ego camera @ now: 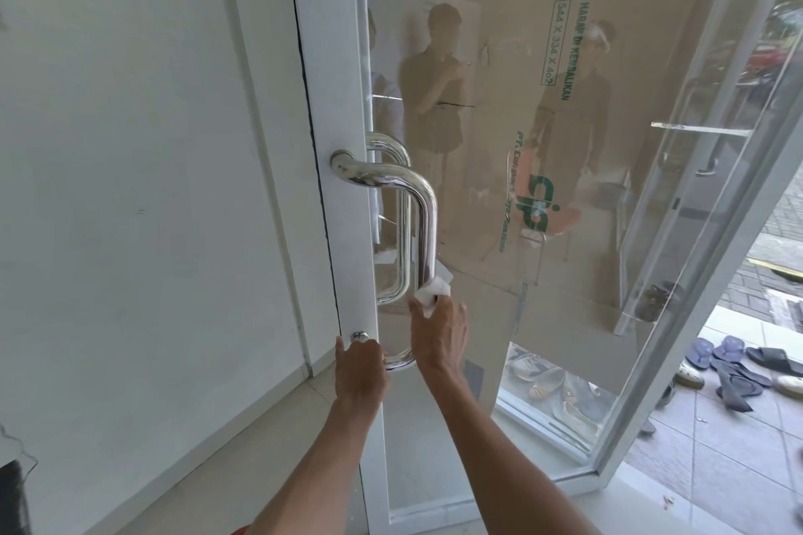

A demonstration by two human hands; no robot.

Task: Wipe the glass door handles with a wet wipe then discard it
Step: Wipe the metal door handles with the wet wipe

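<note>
— Two chrome pull handles on this glass door [439,460], back to back?

— Yes. The near handle [428,222] stands on our side of the white door frame [339,100]; the far handle [402,204] shows through the pane behind it.

— Where is the wet wipe [432,293]?

— Bunched in the right hand [439,334], low on the near handle's upright bar. The fingers are curled round the wipe and press it against the chrome, just above the bottom bend.

— And the left hand [360,365]?

— It holds the lower leg of the near handle, right beside the lower mount [360,336], fingers curled over the bar, thumb out against the frame.

— Anything else?

— A printed cardboard box [521,35] stands behind the glass, and shoes and sandals [738,365] lie on the tiles outside to the right.
</note>
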